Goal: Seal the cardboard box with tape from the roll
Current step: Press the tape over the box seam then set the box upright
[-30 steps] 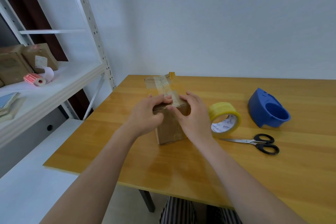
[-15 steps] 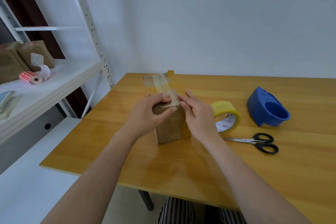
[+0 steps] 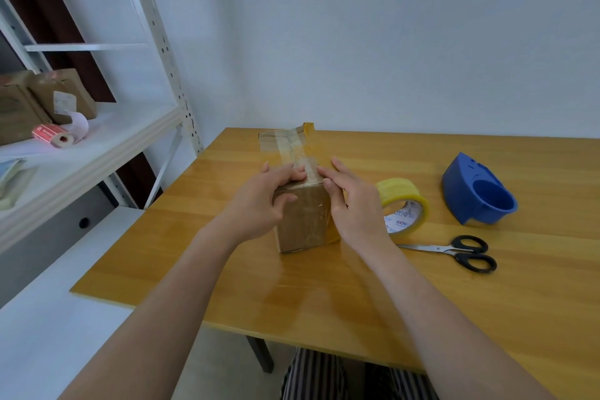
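Observation:
A small brown cardboard box [image 3: 303,221] stands on the wooden table [image 3: 324,286], with a strip of clear tape [image 3: 289,146] running along its top and down the near face. My left hand [image 3: 263,204] clasps the box's near left corner, fingers on the top edge, thumb on the front. My right hand [image 3: 354,204] lies flat against the right side, its fingertips pressing the tape at the top edge. The yellow tape roll [image 3: 404,208] lies just right of my right hand, partly hidden behind it.
Black-handled scissors [image 3: 454,252] lie right of the roll, and a blue tape dispenser [image 3: 475,195] sits beyond them. A white shelf unit [image 3: 97,146] on the left holds brown boxes [image 3: 42,101] and a red label roll [image 3: 53,135].
Both hands stay on the box; my right hand's fingers have slid from the top onto the right side and near edge. My left thumb now rests on the front face.

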Tool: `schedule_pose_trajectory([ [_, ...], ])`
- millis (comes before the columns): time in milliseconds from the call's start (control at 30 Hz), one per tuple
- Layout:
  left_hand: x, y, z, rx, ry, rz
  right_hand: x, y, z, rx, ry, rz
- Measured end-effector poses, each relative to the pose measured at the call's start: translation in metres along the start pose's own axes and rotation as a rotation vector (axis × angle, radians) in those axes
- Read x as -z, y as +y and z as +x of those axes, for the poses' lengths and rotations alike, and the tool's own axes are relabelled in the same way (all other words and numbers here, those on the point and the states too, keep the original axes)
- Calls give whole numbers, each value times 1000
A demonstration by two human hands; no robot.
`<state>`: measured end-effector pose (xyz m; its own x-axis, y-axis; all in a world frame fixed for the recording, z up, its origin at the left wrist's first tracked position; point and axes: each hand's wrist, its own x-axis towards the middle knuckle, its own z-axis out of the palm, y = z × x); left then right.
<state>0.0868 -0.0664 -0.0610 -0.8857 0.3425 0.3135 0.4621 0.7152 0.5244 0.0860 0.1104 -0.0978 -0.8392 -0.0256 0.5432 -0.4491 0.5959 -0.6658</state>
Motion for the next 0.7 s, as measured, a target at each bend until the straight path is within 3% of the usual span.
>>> schedule_pose_trajectory([
  [200, 0, 0, -9, 108, -93, -16, 3, 3, -5, -64, -103, 74],
  [333, -13, 9, -13, 176, 30, -133, 4, 5, -6, -89, -125, 53],
  [467, -20, 9, -7, 176, 149, -83, 4, 3, -3, -98, -115, 31],
  [700, -22, -1, -2, 128, 163, -65, -3, -8, 0, -100, 24, -9],
])
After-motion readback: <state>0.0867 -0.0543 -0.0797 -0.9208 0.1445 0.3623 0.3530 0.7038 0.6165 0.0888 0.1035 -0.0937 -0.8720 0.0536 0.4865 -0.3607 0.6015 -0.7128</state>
